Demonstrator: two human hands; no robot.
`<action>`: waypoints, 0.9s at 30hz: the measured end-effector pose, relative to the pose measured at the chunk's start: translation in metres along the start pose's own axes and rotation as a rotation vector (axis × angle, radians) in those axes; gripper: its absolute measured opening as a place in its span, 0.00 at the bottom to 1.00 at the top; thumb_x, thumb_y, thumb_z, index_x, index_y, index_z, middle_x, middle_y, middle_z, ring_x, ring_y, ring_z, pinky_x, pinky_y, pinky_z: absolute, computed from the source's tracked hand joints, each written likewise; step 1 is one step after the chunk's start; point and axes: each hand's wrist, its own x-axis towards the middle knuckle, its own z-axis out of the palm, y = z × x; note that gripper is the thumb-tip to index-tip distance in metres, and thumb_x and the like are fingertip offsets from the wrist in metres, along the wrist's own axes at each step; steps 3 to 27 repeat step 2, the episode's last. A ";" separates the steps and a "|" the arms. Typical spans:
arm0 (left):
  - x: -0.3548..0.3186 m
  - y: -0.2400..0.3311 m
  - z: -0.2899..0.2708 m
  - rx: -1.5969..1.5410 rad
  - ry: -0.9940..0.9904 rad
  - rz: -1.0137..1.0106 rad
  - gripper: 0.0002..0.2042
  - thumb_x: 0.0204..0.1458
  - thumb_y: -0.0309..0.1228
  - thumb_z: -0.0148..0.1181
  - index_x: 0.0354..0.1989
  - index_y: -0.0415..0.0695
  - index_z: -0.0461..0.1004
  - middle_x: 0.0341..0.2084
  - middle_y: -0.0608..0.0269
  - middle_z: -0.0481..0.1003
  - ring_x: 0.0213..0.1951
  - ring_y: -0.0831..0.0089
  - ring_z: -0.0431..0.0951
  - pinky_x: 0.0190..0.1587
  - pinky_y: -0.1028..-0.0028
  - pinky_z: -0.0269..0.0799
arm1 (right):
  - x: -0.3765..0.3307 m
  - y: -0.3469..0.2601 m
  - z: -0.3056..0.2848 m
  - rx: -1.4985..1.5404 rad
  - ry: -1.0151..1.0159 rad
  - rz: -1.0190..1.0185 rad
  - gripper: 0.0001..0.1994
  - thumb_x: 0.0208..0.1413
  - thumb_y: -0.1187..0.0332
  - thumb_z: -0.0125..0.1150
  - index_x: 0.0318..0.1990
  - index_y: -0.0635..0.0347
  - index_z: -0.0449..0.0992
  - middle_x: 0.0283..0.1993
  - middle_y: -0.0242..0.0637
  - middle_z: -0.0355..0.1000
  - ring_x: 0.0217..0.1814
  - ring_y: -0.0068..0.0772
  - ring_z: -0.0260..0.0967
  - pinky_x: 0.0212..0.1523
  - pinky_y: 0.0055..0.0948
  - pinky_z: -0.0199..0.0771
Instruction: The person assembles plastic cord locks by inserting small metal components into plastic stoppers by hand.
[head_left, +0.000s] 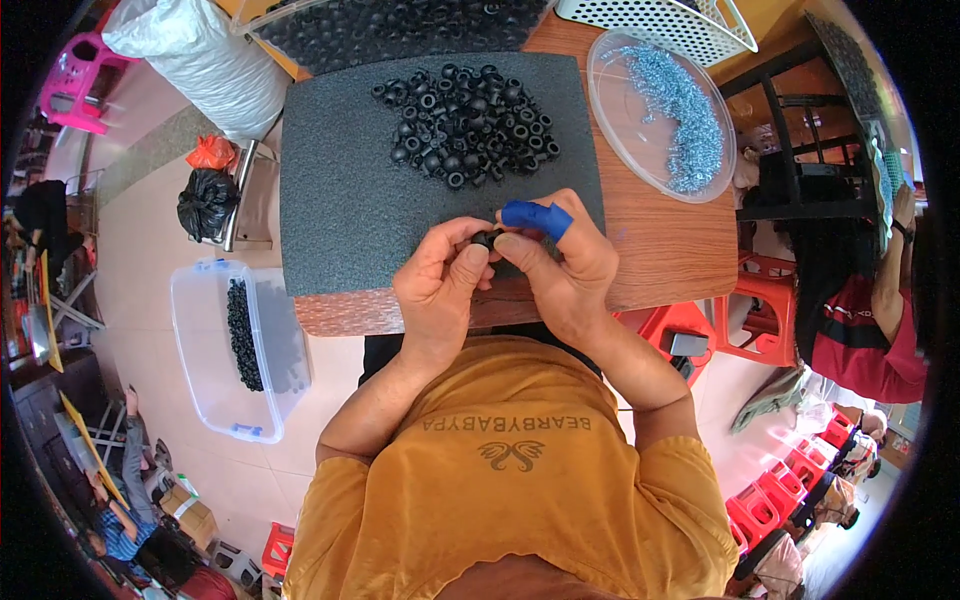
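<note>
Over the near edge of a dark grey foam mat (335, 180), my two hands meet at a small round black part (487, 239). My left hand (440, 275) pinches it between thumb and fingers. From the other side my right hand (565, 265) closes on the same part with thumb and forefinger; a blue wrap (537, 217) covers that forefinger. Whether the right fingertips hold a second small piece, I cannot make out. Just beyond my hands lies a loose heap of black ring-like parts (465, 125), many with a hole through them.
Small clear-blue pieces lie in a round clear lid (618, 125) at the right of the wooden table (660, 240). A clear bag of black parts (400, 35) and a white perforated basket (660, 25) stand behind. Left on the floor sits a clear bin (215, 370). People sit around.
</note>
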 end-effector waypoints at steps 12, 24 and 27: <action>0.000 0.000 0.000 0.004 -0.002 -0.002 0.10 0.57 0.28 0.53 0.45 0.38 0.70 0.32 0.65 0.74 0.29 0.84 0.70 0.32 0.84 0.68 | -0.001 0.000 0.000 -0.034 0.025 -0.061 0.12 0.38 0.81 0.63 0.34 0.62 0.76 0.29 0.38 0.72 0.32 0.39 0.67 0.32 0.31 0.67; 0.000 0.000 0.000 0.004 -0.002 -0.002 0.10 0.57 0.28 0.53 0.45 0.38 0.70 0.32 0.65 0.74 0.29 0.84 0.70 0.32 0.84 0.68 | -0.001 0.000 0.000 -0.034 0.025 -0.061 0.12 0.38 0.81 0.63 0.34 0.62 0.76 0.29 0.38 0.72 0.32 0.39 0.67 0.32 0.31 0.67; 0.000 0.000 0.000 0.004 -0.002 -0.002 0.10 0.57 0.28 0.53 0.45 0.38 0.70 0.32 0.65 0.74 0.29 0.84 0.70 0.32 0.84 0.68 | -0.001 0.000 0.000 -0.034 0.025 -0.061 0.12 0.38 0.81 0.63 0.34 0.62 0.76 0.29 0.38 0.72 0.32 0.39 0.67 0.32 0.31 0.67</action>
